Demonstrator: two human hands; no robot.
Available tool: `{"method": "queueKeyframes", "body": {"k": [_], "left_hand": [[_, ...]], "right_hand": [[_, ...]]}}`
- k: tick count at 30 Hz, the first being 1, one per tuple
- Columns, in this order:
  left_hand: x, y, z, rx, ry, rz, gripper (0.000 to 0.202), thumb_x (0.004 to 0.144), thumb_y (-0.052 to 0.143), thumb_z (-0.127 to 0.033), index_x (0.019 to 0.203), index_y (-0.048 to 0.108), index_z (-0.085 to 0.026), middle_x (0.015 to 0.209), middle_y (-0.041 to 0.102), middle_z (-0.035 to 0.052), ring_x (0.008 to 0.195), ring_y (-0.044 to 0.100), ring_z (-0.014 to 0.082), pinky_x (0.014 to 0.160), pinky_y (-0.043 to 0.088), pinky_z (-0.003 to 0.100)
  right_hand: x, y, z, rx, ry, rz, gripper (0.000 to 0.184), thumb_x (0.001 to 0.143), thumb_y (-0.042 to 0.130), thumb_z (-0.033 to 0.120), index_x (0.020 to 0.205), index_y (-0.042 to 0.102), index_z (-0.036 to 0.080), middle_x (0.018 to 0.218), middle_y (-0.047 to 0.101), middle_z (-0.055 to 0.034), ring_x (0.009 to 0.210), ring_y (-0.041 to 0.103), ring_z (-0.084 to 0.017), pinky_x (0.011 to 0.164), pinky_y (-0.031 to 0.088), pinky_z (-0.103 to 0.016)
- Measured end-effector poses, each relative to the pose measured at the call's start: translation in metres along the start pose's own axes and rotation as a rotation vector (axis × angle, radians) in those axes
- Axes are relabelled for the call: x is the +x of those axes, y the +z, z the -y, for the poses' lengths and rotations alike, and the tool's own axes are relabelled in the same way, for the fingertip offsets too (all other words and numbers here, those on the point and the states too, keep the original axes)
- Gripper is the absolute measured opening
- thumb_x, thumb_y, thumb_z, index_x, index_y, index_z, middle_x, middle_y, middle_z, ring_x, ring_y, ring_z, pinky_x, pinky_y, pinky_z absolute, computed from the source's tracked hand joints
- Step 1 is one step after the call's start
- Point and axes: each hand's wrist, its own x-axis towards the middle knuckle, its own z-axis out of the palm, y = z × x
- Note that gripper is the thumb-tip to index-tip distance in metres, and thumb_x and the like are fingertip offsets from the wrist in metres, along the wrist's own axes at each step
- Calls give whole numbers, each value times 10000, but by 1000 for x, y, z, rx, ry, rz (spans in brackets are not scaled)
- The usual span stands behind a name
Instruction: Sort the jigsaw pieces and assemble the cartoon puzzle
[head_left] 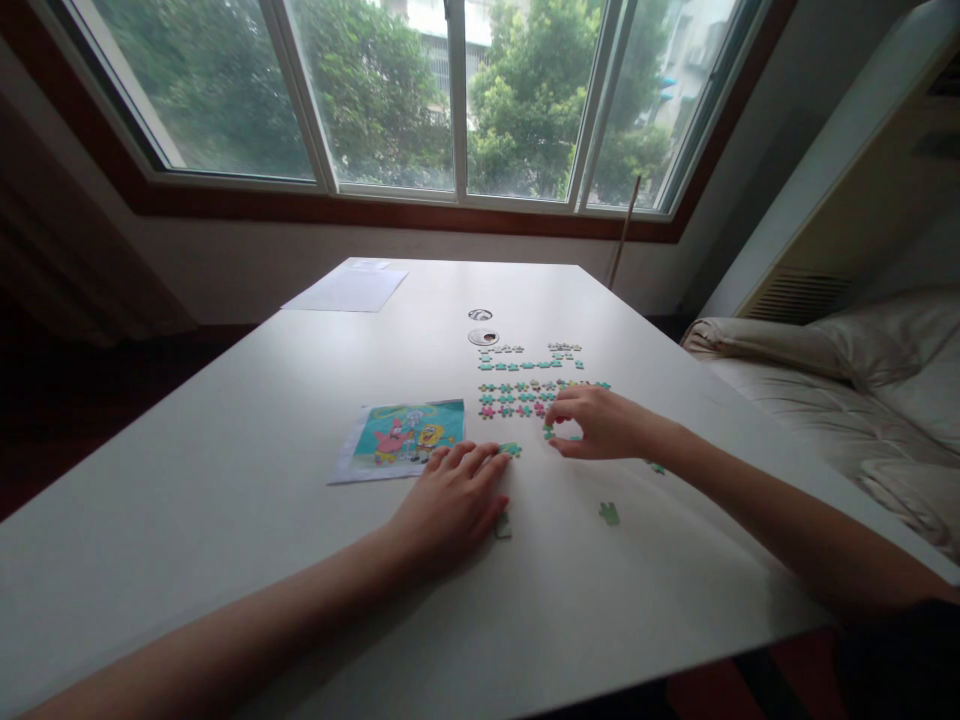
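My left hand (pixel 463 492) lies flat on the table, its fingers stretched out over the right edge of a printed cartoon picture (pixel 411 432). Its fingertips touch or nearly touch a green puzzle piece (pixel 511 450), and another pale green piece (pixel 503 526) shows partly from under the thumb. To the right, thumb and fingers of my right hand (pixel 592 422) pinch a small green jigsaw piece (pixel 549 432) just above the tabletop. Beyond that hand lie rows of loose puzzle pieces (pixel 517 398), mostly teal with some pink; the hand hides a few of them.
A loose green piece (pixel 609 513) lies nearer me, and another (pixel 657 467) sits beneath my right forearm. Two round discs (pixel 483 337) lie behind the rows. White paper (pixel 349 290) rests at the table's far left. A sofa (pixel 817 370) stands on the right.
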Motion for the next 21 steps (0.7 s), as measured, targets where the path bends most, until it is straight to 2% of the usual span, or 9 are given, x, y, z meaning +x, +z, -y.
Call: {"method": "queueKeyframes", "body": {"k": [4,9,15,19,21], "left_hand": [[-1,1,1,-7,2,-6,388,875,398,-294,1249,437,-197,1284,467,83,1149,381,285,942,314,463],[-1,2,1,-10,1,-12,391,875,392,-296,1250,438,-196,1286,468,80,1150,380,287,945,310,468],[0,4,1,-1,2,-11,391,877,392,-296,1251,440,-195,1287,467,84,1156,378,287,947,306,466],[0,5,2,-4,-6,-16,388,870,403,-284,1247,444,-200,1291,465,78,1162,373,285,948,309,460],[0,5,3,-9,-1,-18,388,871,400,-283,1247,446,-197,1289,467,80,1159,375,283,949,310,458]], "right_hand": [[-34,-17,-21,19,81,78,167,734,567,277,824,656,168,789,643,-53,696,570,-150,668,414,-253],[-72,-15,-29,88,172,207,159,729,575,276,827,662,186,764,643,-37,674,568,-139,634,403,-234],[-93,-17,-34,199,317,254,280,756,554,382,938,649,192,832,635,-53,721,575,-160,647,418,-251],[-102,-21,-46,277,424,336,298,717,585,361,945,620,172,824,617,-52,752,571,-170,664,428,-258],[-104,-21,-51,333,435,377,291,701,593,349,931,606,172,810,611,-43,743,568,-166,664,428,-258]]}}
